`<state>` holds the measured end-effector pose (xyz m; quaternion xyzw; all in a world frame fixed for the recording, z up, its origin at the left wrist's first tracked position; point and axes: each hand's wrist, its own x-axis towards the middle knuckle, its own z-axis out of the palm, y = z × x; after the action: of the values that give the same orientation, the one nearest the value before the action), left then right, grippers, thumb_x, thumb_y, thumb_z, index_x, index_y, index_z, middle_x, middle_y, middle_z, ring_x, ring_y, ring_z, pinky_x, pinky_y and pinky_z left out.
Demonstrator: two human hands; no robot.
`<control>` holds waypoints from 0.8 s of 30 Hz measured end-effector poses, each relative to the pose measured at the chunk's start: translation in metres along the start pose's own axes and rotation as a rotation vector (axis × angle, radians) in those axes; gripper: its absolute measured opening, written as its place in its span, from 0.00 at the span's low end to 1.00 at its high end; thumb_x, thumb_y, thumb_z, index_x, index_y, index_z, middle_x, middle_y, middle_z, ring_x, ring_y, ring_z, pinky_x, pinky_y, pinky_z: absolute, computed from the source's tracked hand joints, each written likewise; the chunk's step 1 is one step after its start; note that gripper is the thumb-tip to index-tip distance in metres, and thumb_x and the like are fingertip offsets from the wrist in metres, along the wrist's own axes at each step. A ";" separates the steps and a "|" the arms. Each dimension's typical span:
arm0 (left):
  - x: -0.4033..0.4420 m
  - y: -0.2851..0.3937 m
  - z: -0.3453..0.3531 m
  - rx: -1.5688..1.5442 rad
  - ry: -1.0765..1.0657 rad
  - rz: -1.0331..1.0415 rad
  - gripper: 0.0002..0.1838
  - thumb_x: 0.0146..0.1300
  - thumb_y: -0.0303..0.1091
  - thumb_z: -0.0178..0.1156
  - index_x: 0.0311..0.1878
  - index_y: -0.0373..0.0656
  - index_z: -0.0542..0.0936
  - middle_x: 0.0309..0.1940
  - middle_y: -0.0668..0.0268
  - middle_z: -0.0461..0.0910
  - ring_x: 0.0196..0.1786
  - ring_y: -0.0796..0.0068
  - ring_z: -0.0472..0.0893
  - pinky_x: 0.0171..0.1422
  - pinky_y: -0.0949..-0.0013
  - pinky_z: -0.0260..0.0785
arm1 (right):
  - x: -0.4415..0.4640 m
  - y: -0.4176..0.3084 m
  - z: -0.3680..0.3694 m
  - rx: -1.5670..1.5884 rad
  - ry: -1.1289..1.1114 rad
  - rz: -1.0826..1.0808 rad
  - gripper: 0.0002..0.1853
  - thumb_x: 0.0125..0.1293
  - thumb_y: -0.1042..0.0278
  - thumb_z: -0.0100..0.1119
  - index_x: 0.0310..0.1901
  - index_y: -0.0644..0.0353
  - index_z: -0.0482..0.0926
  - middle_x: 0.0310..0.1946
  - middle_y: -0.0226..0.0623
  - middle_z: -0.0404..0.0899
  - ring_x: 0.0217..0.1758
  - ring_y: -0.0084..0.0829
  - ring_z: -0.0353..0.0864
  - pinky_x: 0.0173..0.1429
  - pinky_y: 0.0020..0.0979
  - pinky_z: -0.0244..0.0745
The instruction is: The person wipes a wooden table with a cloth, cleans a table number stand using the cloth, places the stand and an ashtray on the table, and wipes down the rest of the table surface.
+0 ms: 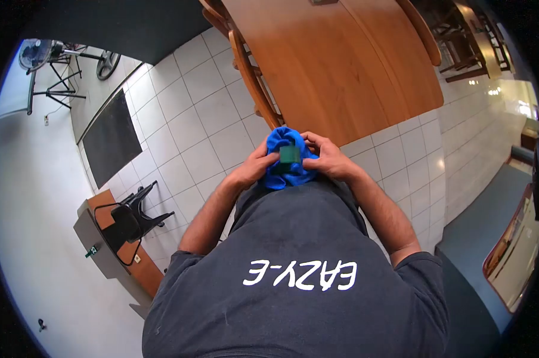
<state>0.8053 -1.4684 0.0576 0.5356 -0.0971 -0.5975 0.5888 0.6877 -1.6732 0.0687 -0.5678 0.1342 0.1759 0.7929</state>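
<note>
In front of my body, a bright blue cloth is bunched up between my two hands. A small dark green box-like object lies against the cloth in its middle; its exact kind I cannot make out. My left hand grips the left side of the cloth, thumb pointing at the green object. On the other side, my right hand is curled round the cloth's right edge, with the thumb on the near side. Cloth folds hide some fingertips of both hands.
A wooden table stands just beyond my hands, with wooden chairs along its left side. Farther left are a black chair, a dark mat and a fan. A blue-grey bench-like surface is at the right.
</note>
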 end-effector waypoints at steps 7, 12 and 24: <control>0.028 0.003 0.021 -0.040 0.149 -0.120 0.30 0.73 0.53 0.47 0.69 0.43 0.66 0.60 0.58 0.74 0.62 0.64 0.75 0.66 0.60 0.70 | -0.021 0.018 -0.038 0.070 0.180 0.032 0.25 0.59 0.77 0.54 0.62 0.65 0.73 0.57 0.35 0.77 0.61 0.29 0.75 0.67 0.30 0.68; 0.054 0.016 0.039 -0.018 0.137 -0.014 0.28 0.73 0.51 0.47 0.69 0.44 0.66 0.60 0.58 0.75 0.61 0.67 0.76 0.65 0.61 0.71 | -0.042 -0.039 -0.047 -0.617 0.620 -0.381 0.26 0.58 0.75 0.58 0.61 0.62 0.75 0.53 0.38 0.80 0.45 0.25 0.79 0.51 0.27 0.75; 0.150 0.015 0.100 0.055 0.403 0.131 0.26 0.78 0.50 0.43 0.43 0.36 0.81 0.32 0.70 0.80 0.36 0.81 0.77 0.43 0.72 0.71 | -0.044 -0.091 -0.155 -0.013 0.464 -0.263 0.10 0.73 0.67 0.57 0.50 0.64 0.79 0.41 0.33 0.82 0.34 0.20 0.81 0.39 0.25 0.80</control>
<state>0.7786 -1.6454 0.0310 0.6525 -0.0283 -0.4360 0.6192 0.6854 -1.8524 0.1150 -0.6105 0.2366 -0.0626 0.7533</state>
